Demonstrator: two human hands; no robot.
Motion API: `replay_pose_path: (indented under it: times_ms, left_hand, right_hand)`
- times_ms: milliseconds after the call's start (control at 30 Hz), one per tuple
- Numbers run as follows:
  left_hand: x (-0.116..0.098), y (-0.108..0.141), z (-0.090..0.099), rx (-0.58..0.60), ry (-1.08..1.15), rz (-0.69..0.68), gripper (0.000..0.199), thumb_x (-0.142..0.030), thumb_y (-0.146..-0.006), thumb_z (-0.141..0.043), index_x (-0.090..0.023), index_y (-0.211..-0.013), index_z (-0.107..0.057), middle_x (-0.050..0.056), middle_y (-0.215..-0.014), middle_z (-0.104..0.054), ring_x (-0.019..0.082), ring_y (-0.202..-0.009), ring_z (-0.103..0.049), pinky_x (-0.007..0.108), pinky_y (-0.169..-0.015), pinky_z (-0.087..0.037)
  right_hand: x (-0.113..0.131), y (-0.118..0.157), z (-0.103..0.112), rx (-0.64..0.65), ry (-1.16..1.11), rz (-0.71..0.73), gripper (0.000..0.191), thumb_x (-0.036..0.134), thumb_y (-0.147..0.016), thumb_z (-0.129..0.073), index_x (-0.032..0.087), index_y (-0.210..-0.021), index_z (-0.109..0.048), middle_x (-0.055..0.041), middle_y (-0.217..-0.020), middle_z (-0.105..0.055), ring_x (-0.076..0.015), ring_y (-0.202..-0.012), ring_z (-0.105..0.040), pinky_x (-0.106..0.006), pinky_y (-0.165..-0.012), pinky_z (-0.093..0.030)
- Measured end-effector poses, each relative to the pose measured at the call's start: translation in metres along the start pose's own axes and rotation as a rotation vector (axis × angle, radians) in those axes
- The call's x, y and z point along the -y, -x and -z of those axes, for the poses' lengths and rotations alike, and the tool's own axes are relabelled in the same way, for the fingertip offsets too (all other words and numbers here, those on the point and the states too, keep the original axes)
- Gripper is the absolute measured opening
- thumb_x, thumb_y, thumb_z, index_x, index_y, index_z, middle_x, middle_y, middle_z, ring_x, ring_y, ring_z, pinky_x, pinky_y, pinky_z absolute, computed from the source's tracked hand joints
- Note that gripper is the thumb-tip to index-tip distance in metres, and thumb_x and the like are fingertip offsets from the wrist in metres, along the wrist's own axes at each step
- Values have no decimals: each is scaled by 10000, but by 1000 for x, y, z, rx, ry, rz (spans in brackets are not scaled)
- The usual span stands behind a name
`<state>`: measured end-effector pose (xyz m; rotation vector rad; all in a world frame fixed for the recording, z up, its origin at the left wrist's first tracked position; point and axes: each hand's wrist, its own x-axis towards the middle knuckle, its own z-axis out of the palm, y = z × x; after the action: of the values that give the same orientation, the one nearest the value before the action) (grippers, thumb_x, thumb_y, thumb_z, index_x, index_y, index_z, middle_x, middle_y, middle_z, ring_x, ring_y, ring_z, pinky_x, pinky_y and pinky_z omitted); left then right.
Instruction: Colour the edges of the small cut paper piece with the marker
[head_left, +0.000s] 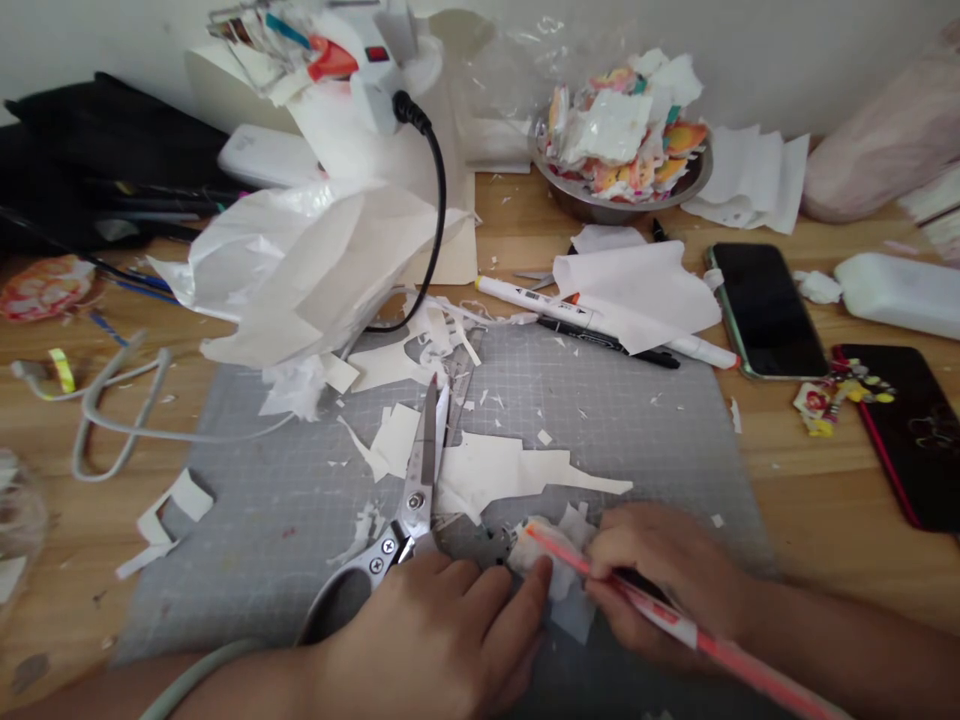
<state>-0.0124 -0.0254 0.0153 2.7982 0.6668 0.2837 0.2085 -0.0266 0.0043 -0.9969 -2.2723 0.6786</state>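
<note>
A long pinkish-red pen (pixel 660 612) with a white label is held in my right hand (pixel 667 575), closed around its barrel. Its orange tip meets a small crumpled white paper piece (pixel 562 575) on the grey cutting mat (pixel 645 430). My left hand (pixel 442 635) presses on that piece with the index fingertip, its other fingers curled; the thumb is hidden. Metal scissors (pixel 416 500) lie beside my left hand, their blades pointing away and their lower handle partly covered by it. White paper offcuts (pixel 502 470) spread beyond both hands.
Markers (pixel 570 305) lie at the mat's far edge under a white sheet (pixel 637 285). Two phones (pixel 769 310) are on the right. Behind stands a metal bowl (pixel 600 205) heaped with paper pieces. A plastic bag (pixel 300 260), black cable (pixel 439 200) and white cable (pixel 124 440) occupy the left.
</note>
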Motion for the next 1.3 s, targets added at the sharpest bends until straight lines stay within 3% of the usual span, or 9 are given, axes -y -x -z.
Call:
replay_pose_path:
  times_ms: [267, 367, 500, 633, 733, 867, 967, 1100, 1300]
  left_hand:
    - [0, -1, 1, -8, 9, 0, 271, -188, -916, -349, -87, -1078, -541, -22, -619, -596, 149, -438, -558, 294, -329, -387]
    - [0, 0, 1, -14, 5, -7, 259, -190, -915, -346, -97, -1039, -553, -22, -610, -591, 153, -429, -553, 299, -322, -383]
    - [0, 0, 0, -17, 4, -5, 265, -184, -903, -377, -86, -1089, -539, -27, -614, -591, 147, -435, -555, 294, -328, -387]
    - [1, -1, 1, -1, 12, -11, 266, -189, -916, -342, -101, -1043, -558, -21, -608, -588, 150, -426, -549, 295, -324, -387]
    - [1, -1, 2, -10, 12, -3, 281, -185, -921, -336, -87, -1082, -545, -22, -615, -591, 147, -436, -556, 293, -325, -391]
    - [1, -1, 1, -19, 10, -13, 263, -190, -914, -350, -92, -1043, -558, -20, -611, -588, 147, -432, -553, 291, -327, -389]
    - [1, 0, -1, -11, 5, -11, 275, -186, -909, -361, -80, -1084, -544, -20, -613, -590, 147, -430, -550, 291, -329, -389]
    - [1, 2, -2, -11, 12, -8, 259, -195, -911, -360, -96, -1050, -554, -21, -611, -587, 150, -425, -547, 295, -325, -387]
    - [0, 2, -1, -17, 2, -10, 264, -188, -908, -370, -85, -1070, -553, -22, -610, -588, 149, -429, -549, 297, -325, -387]
  right_hand:
    - [2, -2, 0, -54, 6, -34, 81, 160, -770, -478, 211, -709, -493, 48, -517, -566, -96, -440, -501, -198, -468, -366]
    - [3, -2, 0, 2, -33, 14, 69, 159, -768, -468, 209, -744, -510, 40, -550, -592, -102, -475, -533, -199, -491, -388]
    - [3, -3, 0, -60, 20, -62, 94, 154, -761, -473, 209, -687, -492, 51, -516, -573, -89, -439, -507, -190, -473, -370]
    - [2, -3, 0, -9, -18, 8, 78, 155, -762, -466, 206, -721, -508, 46, -537, -584, -96, -462, -513, -200, -483, -365]
    - [2, -3, -1, -76, 10, -53, 92, 142, -751, -480, 207, -687, -492, 48, -522, -574, -90, -447, -499, -199, -480, -358]
    - [2, -3, -1, -32, -32, -4, 76, 145, -746, -481, 208, -709, -502, 50, -534, -588, -91, -460, -512, -194, -489, -371]
    - [2, -4, 0, -72, -7, -69, 95, 138, -749, -488, 210, -688, -484, 53, -518, -570, -88, -449, -503, -189, -479, -366]
    - [2, -4, 0, -25, -46, 13, 63, 153, -759, -482, 205, -731, -504, 45, -541, -578, -92, -471, -513, -192, -490, -373]
    - [3, -3, 0, -41, -20, -40, 91, 147, -756, -477, 207, -690, -491, 50, -511, -559, -91, -436, -489, -198, -465, -357]
